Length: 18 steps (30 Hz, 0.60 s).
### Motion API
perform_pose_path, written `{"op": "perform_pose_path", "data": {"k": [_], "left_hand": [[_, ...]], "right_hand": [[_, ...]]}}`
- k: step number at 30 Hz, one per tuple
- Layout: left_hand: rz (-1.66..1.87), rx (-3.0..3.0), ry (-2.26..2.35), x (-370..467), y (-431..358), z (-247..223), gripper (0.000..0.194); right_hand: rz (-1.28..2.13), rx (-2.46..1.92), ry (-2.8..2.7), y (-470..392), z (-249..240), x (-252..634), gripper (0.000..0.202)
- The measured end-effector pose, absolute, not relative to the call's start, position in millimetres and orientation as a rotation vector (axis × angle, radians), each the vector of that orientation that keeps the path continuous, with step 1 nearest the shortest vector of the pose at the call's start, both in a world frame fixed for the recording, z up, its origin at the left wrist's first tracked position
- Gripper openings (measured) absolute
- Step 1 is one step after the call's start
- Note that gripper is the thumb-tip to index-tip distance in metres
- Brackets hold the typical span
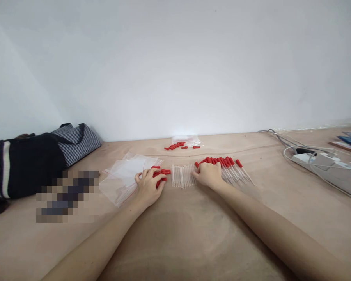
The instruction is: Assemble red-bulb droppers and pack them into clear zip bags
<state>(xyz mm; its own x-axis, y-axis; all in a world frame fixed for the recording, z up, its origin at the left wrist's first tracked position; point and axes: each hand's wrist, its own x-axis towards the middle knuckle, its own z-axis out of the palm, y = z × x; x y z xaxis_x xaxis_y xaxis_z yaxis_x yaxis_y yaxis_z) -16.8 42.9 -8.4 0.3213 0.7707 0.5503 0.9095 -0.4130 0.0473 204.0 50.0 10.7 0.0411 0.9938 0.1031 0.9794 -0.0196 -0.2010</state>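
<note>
My left hand [148, 186] rests over a small heap of red rubber dropper bulbs [165, 171], its fingers curled and its thumb and fingertips closed around a bulb. In the middle of the table, a row of clear glass dropper tubes [181, 176] lies side by side. At the right end of that row is my right hand [208, 173], fingers bent and pinched at a glass tube, which the hand partly hides. Just beyond it, several droppers with red bulbs fitted [229, 168] lie fanned out, bulbs pointing away from me.
Clear zip bags [125, 173] lie piled left of the bulbs. Farther back are more red bulbs [175, 146] and thin tubes by a bag [185, 139]. A dark striped bag [35, 164] sits left; a white power strip [327, 168] with cables lies right.
</note>
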Motion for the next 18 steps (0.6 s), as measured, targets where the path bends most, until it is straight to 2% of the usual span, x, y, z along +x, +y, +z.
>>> {"op": "perform_pose_path", "data": {"k": [6,12,18], "left_hand": [[-0.746,-2.368,-1.499,-16,45,-8,0.011],[-0.955,-2.457,-1.328,-11,40,0,0.008],[-1.036,-2.858,-1.05,4,17,1,0.007]], "right_hand": [[0.248,-2.179,-2.013,73,13,195,0.023],[0.36,-2.195,-1.999,83,14,193,0.016],[0.305,-2.082,-2.0,66,27,197,0.021]]}}
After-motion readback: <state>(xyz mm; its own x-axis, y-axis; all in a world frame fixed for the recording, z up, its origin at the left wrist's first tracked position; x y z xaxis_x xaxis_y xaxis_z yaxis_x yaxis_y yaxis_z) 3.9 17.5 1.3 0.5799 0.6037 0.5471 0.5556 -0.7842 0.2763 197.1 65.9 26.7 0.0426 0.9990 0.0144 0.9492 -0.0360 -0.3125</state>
